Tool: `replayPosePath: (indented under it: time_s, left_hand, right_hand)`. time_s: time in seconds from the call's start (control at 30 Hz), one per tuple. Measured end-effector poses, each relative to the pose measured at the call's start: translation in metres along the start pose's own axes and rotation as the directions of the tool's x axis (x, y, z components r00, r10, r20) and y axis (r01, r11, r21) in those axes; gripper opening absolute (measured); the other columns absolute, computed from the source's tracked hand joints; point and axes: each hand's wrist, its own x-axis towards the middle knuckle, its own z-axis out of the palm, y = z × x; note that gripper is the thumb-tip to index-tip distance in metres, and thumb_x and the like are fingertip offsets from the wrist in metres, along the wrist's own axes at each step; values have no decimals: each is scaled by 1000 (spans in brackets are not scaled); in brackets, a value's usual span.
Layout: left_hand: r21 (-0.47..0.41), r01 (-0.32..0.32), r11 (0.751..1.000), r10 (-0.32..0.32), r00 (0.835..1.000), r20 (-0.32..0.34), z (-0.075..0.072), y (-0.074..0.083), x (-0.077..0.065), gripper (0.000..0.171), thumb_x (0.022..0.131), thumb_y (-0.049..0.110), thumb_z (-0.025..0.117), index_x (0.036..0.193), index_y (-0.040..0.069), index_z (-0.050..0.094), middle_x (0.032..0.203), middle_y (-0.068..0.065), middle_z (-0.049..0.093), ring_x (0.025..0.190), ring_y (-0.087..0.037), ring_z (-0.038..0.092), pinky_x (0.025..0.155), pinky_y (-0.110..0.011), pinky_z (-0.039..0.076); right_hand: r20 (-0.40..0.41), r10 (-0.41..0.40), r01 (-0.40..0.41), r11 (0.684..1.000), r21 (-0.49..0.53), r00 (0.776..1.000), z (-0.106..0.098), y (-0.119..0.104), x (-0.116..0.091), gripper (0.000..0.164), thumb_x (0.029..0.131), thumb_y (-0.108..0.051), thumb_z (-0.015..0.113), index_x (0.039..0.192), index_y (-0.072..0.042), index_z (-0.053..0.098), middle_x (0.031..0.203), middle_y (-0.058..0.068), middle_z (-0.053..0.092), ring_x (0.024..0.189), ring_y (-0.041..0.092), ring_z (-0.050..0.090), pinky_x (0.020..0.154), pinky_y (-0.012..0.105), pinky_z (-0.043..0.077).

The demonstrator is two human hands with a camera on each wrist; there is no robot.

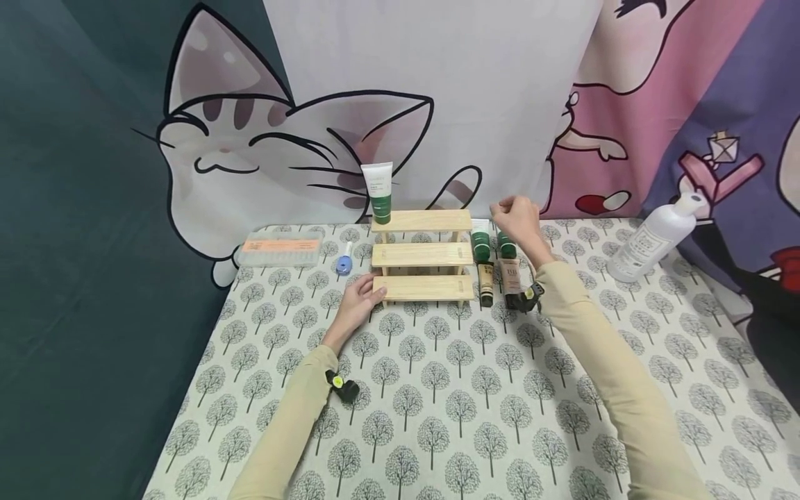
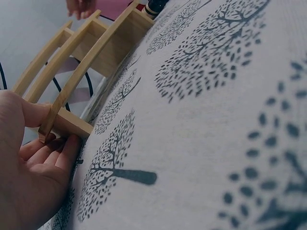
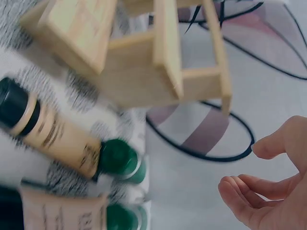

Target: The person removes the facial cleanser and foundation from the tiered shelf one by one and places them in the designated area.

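A three-step wooden rack [image 1: 421, 288] stands near the far edge of the table. My left hand [image 1: 357, 300] grips the left end of its lowest step, thumb on top and fingers beneath, as the left wrist view shows. On the left of the top step stands a white and green tube [image 1: 380, 198]. My right hand [image 1: 520, 219] is raised right of the rack, holding nothing; its thumb and bent fingertips are apart in the right wrist view. Beneath it are two green-capped tubes [image 1: 480, 244], a beige tube with a black cap [image 3: 67, 136] and a pinkish tube [image 1: 510, 276].
A clear plastic case [image 1: 281, 258] with an orange label lies at the far left. Between it and the rack is a small blue item [image 1: 344, 264] with a white tip. A white pump bottle [image 1: 653, 239] stands to the right. Behind hangs a cartoon-printed cloth [image 1: 500, 83].
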Motion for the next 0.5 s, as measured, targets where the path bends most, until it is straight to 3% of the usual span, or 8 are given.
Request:
replayPosePath:
  time_s: [0.5]
  left_hand:
    - [-34, -1, 999, 1, 1000, 13, 0, 0, -1, 59, 99, 9, 63, 152, -3, 39, 152, -27, 47, 138, -41, 51, 117, -43, 44]
  right_hand:
    - [15, -80, 78, 991, 104, 997, 11, -63, -12, 39, 98, -24, 61, 126, 4, 63, 120, 22, 70, 107, 34, 65, 100, 43, 54]
